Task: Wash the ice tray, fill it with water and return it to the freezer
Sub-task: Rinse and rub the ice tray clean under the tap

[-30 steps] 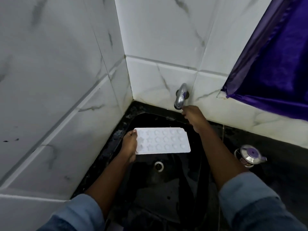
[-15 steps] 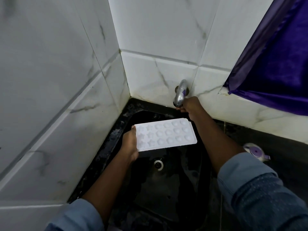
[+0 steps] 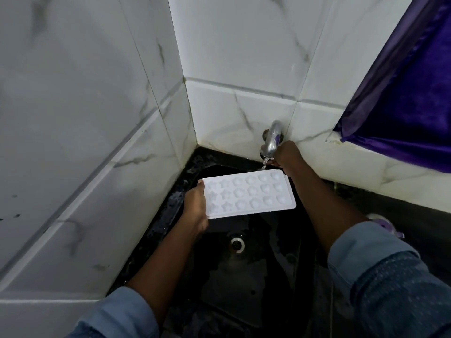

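Observation:
A white ice tray [image 3: 249,194] with star and round moulds hangs level over the black sink [image 3: 246,276]. My left hand [image 3: 195,208] grips its left short edge. The tray's far right corner sits just under the spout of the metal tap [image 3: 271,140], which juts from the tiled back wall. My right hand [image 3: 285,154] is closed on the tap beside the spout. A thin trickle of water shows at the spout's mouth, right above the tray's far edge.
White marble-look tiles close in on the left and back. The drain [image 3: 237,244] lies below the tray. A purple curtain [image 3: 410,93] hangs at the upper right. A small steel and purple object [image 3: 383,223] sits on the dark counter, partly behind my right sleeve.
My right hand rose from below the spout onto the tap and closed on it. The tray shifted right and up under the spout. Water has begun to trickle out.

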Tool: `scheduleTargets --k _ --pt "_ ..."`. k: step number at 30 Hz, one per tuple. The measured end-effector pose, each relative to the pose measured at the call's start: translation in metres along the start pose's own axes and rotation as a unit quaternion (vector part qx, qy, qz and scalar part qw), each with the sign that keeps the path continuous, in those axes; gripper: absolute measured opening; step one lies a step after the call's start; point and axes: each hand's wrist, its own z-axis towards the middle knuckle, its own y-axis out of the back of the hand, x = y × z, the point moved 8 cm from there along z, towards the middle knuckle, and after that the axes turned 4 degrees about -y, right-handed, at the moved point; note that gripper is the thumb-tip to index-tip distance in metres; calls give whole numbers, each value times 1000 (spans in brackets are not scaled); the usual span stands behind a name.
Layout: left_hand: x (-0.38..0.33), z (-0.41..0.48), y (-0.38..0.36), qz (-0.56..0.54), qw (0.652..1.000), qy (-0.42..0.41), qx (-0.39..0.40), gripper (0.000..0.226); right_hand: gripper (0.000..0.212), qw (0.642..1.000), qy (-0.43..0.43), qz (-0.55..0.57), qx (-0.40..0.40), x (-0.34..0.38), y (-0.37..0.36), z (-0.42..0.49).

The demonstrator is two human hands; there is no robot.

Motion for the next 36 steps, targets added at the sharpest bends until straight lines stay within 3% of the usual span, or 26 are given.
scheduleTargets --k 3,8,16,21,27,36 --pt "-2 0 -1 9 1000 -4 -3 50 16 1000 1 12 27 -1 2 -13" --pt "2 5 4 15 1000 -7 -4 48 55 999 -9 48 8 -21 25 -31" --pt "9 2 -21 13 1000 2 19 46 65 997 12 -73 -26 -94 69 -79" --pt "27 -1 -50 30 998 22 41 46 38 999 -4 -37 -32 -122 88 -96" --pt "44 -10 -90 33 995 50 78 48 44 990 3 -88 -112 -123 121 -93" --pt "30 -16 -128 -23 981 92 168 61 38 988 -15 -69 -139 -115 140 -80"
